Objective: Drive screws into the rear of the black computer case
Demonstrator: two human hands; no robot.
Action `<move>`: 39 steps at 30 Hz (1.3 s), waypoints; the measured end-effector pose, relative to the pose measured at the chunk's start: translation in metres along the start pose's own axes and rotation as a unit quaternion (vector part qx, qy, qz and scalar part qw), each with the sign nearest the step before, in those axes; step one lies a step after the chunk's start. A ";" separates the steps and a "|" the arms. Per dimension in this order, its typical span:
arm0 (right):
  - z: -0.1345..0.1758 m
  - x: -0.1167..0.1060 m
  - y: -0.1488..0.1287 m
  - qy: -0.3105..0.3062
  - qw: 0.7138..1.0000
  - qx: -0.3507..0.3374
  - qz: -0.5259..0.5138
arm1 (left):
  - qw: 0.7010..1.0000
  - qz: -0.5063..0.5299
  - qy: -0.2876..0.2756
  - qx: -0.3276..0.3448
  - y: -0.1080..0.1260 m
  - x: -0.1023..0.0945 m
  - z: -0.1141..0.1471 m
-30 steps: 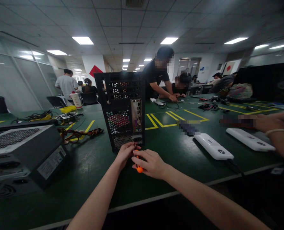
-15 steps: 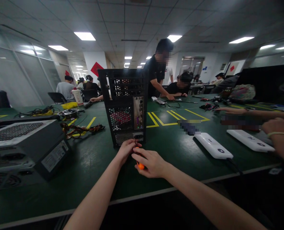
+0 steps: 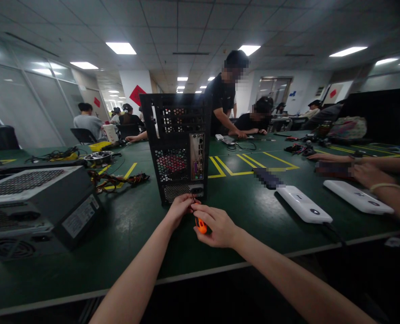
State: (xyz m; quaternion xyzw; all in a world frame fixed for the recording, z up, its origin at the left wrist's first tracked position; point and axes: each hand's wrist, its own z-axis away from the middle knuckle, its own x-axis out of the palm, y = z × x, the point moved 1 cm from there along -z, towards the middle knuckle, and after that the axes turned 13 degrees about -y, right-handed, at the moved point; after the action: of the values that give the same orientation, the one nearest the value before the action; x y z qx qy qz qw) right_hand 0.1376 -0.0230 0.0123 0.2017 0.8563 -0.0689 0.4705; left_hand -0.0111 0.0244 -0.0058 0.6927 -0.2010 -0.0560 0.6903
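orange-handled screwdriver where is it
In the head view, the orange-handled screwdriver is below centre, in the right hand, just in front of the black computer case.

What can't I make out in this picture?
In the head view:
Orange-handled tool: its tip, too small and dark beside the left hand.
Computer case: its far side, hidden by the case itself.
Grey power supply: its left end, cut off by the picture's edge.
Its label: print too small.
Dark object beside a white device: blurred by pixelation.

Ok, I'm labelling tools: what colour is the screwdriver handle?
The handle is orange with dark parts; head view.
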 end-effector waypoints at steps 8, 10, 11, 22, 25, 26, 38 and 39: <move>-0.003 0.001 0.002 0.034 0.999 -0.012 0.038 | 1.000 -0.002 0.000 0.002 -0.003 -0.002 -0.001; -0.002 0.002 0.003 0.042 0.999 -0.001 0.024 | 1.000 -0.010 0.006 -0.006 -0.003 -0.003 -0.003; -0.001 0.003 0.003 0.043 0.999 0.006 0.016 | 1.000 -0.014 0.009 -0.009 -0.003 -0.003 -0.003; -0.003 -0.007 -0.001 -0.005 1.000 -0.017 0.008 | 1.000 -0.006 -0.013 0.009 0.000 0.001 0.001; -0.002 -0.006 0.000 0.022 0.999 -0.020 -0.012 | 1.000 -0.015 0.005 -0.005 -0.001 -0.001 -0.001; -0.002 -0.005 0.001 0.029 0.999 -0.017 -0.021 | 1.000 -0.017 0.008 -0.008 -0.001 -0.001 -0.002; 0.000 -0.007 -0.001 -0.035 0.999 -0.020 -0.004 | 1.000 -0.013 0.002 -0.005 -0.001 0.000 0.000; -0.001 -0.007 -0.002 -0.038 0.999 -0.022 0.001 | 1.000 -0.011 0.001 -0.004 -0.001 0.000 0.000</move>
State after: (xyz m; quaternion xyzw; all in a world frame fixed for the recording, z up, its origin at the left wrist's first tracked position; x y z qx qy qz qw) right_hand 0.1399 -0.0263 0.0185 0.1894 0.8391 -0.0573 0.5067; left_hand -0.0106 0.0245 -0.0063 0.6921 -0.1923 -0.0640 0.6927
